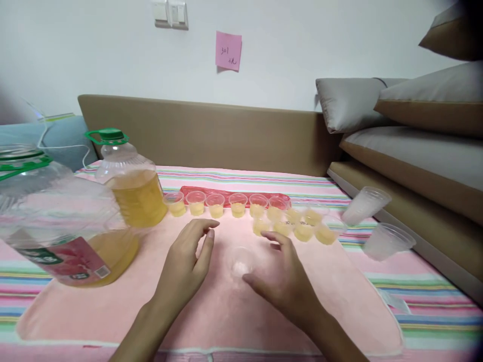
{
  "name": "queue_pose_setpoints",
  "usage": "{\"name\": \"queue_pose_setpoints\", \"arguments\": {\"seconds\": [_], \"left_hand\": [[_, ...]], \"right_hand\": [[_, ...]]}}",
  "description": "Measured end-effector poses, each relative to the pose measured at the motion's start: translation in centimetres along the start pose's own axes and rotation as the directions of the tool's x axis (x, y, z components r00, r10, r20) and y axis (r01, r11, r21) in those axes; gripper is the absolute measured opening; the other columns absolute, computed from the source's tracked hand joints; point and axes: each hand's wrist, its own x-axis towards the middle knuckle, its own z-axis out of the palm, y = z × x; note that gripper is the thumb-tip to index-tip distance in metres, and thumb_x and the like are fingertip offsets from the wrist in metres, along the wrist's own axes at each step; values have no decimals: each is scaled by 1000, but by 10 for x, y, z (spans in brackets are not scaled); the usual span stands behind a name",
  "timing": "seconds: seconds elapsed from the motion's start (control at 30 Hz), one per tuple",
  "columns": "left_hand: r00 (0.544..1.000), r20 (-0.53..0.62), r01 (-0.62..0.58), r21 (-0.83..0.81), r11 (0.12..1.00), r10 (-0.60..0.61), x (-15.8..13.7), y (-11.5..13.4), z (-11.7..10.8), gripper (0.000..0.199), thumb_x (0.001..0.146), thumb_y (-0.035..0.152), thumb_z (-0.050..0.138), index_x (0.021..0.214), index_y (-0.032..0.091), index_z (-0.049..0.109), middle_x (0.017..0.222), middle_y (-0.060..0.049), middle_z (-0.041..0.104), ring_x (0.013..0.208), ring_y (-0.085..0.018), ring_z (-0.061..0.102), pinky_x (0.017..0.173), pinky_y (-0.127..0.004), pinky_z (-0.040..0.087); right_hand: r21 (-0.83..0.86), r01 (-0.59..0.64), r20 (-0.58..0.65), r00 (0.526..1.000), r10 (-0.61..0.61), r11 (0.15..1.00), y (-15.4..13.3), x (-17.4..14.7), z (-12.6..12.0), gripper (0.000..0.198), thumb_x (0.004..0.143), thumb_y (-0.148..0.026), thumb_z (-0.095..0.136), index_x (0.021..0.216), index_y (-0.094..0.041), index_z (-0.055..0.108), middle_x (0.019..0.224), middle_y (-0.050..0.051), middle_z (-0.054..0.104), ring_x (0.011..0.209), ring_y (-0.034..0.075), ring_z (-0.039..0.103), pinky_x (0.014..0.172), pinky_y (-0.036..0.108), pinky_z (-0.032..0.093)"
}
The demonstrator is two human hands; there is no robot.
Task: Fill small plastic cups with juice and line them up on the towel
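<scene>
"Where is the clear cup [238,261]?"
"On the pink mat [94,317], between the hands, nearer the right hand [286,271] (thumb contact can't be told); its axis is too blurred to read."
"And each grip?"
"Fingers apart, the left hand [188,256] likewise, neither clamped on anything."

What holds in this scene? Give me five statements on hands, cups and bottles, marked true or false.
1. A clear cup sits between the left hand and the right hand. True.
2. That clear cup is full of yellow liquid. False: none shows in it.
3. The far bottle wears a green cap. True.
4. The left hand grips the far bottle. False: it holds nothing.
5. Partly filled cups stand right of the far bottle. True.
</scene>
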Motion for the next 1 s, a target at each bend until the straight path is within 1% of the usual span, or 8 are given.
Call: {"name": "queue_pose_setpoints", "arguments": {"seconds": [0.03, 0.1, 0.27, 0.43, 0.67, 0.83, 1.0], "left_hand": [[1000, -13, 19, -5, 1000, -19, -1, 0, -1, 16, 106, 31, 50, 116, 27, 62, 110, 0, 69, 101, -18, 67, 84, -32, 53], [998, -39, 39, -11, 999, -40, -4, 0, -4, 15, 105, 33, 53, 116, 28, 61, 110, 0, 70, 99, -17, 68, 81, -31, 55], [994, -101, 46, 7, 999, -46, -9, -3, -14, 16, 104, 33, 56, 118, 30, 60, 108, 2, 72, 97, -15, 70, 82, -28, 58], [985, -138, 96, -34, 995, -100, -12, -3, -18, 23, 102, 33, 58, 126, 31, 55, 103, 2, 72, 95, -14, 72, 83, -27, 60], [987, -145, 65, -69, 995, -74, -12, -1, -14, 28, 102, 32, 58, 130, 30, 53, 103, 1, 70, 98, -14, 72, 87, -29, 61], [988, -137, 66, -70, 995, -75, -11, -2, -13, 28, 102, 32, 58, 130, 30, 52, 102, 1, 70, 97, -15, 72, 87, -31, 62], [989, -120, 74, -75, 994, -82, -11, -2, -13, 29, 102, 32, 58, 130, 30, 52, 103, 0, 69, 98, -16, 72, 87, -33, 61]], "right_hand": [[-7, -23, 37, 999, 24, 1000, -1, 0, 7, 72, 87, -52, 84, 143, -29, 44, 140, 6, 48, 127, 31, 48, 104, 48, 48], [-21, -34, 82, 996, 35, 999, -2, 1, 16, 74, 82, -48, 85, 141, -29, 44, 140, 5, 47, 128, 31, 46, 105, 49, 47], [-9, 0, 113, 994, 1, 1000, -2, 4, 25, 70, 81, -40, 81, 139, -30, 43, 136, 4, 48, 126, 30, 46, 104, 49, 46], [-1, 48, 120, 992, -47, 999, -6, 4, 26, 67, 84, -39, 76, 141, -28, 41, 137, 7, 46, 127, 31, 45, 106, 50, 45], [-23, 76, 97, 993, -74, 997, -7, 2, 29, 59, 89, -38, 68, 140, -26, 41, 133, 8, 47, 124, 30, 47, 104, 49, 47], [-36, 91, 85, 993, -88, 995, -5, 3, 26, 58, 92, -39, 66, 142, -27, 39, 133, 7, 47, 123, 30, 47, 104, 50, 47], [-71, 78, 81, 994, -72, 994, -1, 5, 21, 58, 93, -40, 66, 142, -28, 38, 132, 6, 47, 122, 30, 48, 101, 52, 47]]}}
